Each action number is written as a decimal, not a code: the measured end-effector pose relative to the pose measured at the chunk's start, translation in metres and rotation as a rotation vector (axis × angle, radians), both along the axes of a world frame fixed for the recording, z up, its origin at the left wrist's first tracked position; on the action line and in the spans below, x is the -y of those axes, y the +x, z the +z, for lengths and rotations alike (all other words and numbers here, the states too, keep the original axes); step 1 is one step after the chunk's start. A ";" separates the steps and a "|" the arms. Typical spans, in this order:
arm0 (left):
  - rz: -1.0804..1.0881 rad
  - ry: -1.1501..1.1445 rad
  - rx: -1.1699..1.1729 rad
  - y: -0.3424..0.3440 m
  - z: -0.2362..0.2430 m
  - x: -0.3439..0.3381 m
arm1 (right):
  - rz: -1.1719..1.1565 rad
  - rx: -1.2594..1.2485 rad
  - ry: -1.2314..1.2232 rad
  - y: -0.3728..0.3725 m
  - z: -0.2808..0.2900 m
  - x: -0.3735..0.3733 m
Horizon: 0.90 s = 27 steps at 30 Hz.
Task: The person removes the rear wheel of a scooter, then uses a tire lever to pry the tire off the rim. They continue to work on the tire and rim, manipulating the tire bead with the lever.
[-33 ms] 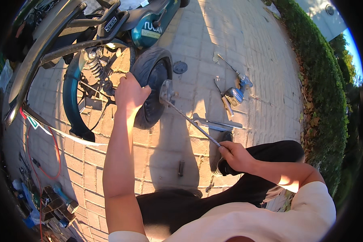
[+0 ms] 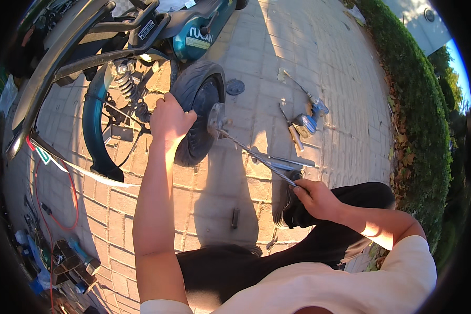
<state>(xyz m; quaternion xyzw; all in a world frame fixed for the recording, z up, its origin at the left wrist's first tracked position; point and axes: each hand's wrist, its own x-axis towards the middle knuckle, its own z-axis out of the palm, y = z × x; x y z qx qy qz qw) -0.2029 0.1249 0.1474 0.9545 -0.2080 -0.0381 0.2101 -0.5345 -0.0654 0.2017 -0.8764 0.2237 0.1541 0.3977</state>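
A black-tyred wheel (image 2: 210, 89) stands upright beside the rear of a teal electric scooter (image 2: 192, 44). My left hand (image 2: 170, 120) is closed over the tyre's left side, its thumb showing and the other fingertips hidden. At the wheel's hub is a pale metal plate (image 2: 216, 116). From there a long, thin grey piece (image 2: 256, 156) with a twisted look slants down to the right; whether it is a rod or a cable I cannot tell. My right hand (image 2: 314, 199) pinches its far end in front of my bent knee.
A blue power tool (image 2: 318, 108), a screwdriver (image 2: 295, 137) and long metal bars (image 2: 290, 161) lie on the paving at right. A black round cap (image 2: 234, 87) lies beyond the wheel. A red hose (image 2: 74, 209) and a tool tray (image 2: 70, 266) are at left. A hedge (image 2: 418, 115) borders the right.
My right hand has shifted slightly right and up, carrying the held end of the grey piece with it. My left hand stays on the wheel.
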 end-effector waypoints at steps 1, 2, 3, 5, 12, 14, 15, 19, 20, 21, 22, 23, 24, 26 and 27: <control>0.000 -0.006 -0.010 0.000 -0.001 -0.002 | 0.085 0.019 -0.110 0.002 0.017 0.013; 0.013 -0.008 -0.049 0.001 -0.001 -0.003 | 0.098 0.055 -0.196 0.007 0.033 0.024; 0.028 -0.047 -0.059 -0.001 -0.002 -0.006 | 0.102 0.083 -0.283 0.016 0.049 0.035; 0.058 -0.141 -0.040 -0.005 -0.004 -0.009 | 0.315 0.346 -0.470 0.047 0.072 0.050; 0.073 -0.123 0.032 -0.016 -0.009 -0.012 | 0.583 0.126 -0.877 0.141 0.118 0.051; 0.068 -0.076 -0.018 -0.017 -0.009 -0.013 | 0.642 0.108 -0.943 0.155 0.126 0.043; 0.065 -0.074 -0.012 -0.017 -0.009 -0.013 | 0.660 0.127 -0.956 0.160 0.129 0.040; 0.077 -0.145 0.058 -0.017 -0.012 -0.012 | 0.731 0.132 -1.087 0.169 0.136 0.030; 0.080 -0.150 0.050 -0.017 -0.014 -0.013 | 0.730 0.109 -1.066 0.172 0.137 0.029; 0.088 -0.153 0.043 -0.017 -0.015 -0.013 | 0.731 0.131 -1.062 0.174 0.139 0.027; 0.094 -0.178 0.044 -0.017 -0.017 -0.013 | 0.733 0.116 -1.059 0.178 0.140 0.024; 0.083 -0.191 0.066 -0.017 -0.019 -0.013 | 0.756 0.143 -1.061 0.185 0.145 0.022; 0.075 -0.200 0.086 -0.018 -0.021 -0.014 | 0.778 0.132 -1.064 0.192 0.150 0.021; 0.058 -0.231 0.138 -0.020 -0.025 -0.013 | 0.812 0.080 -1.079 0.207 0.160 0.016; 0.044 -0.252 0.169 -0.022 -0.028 -0.011 | 0.821 0.038 -1.091 0.212 0.164 0.012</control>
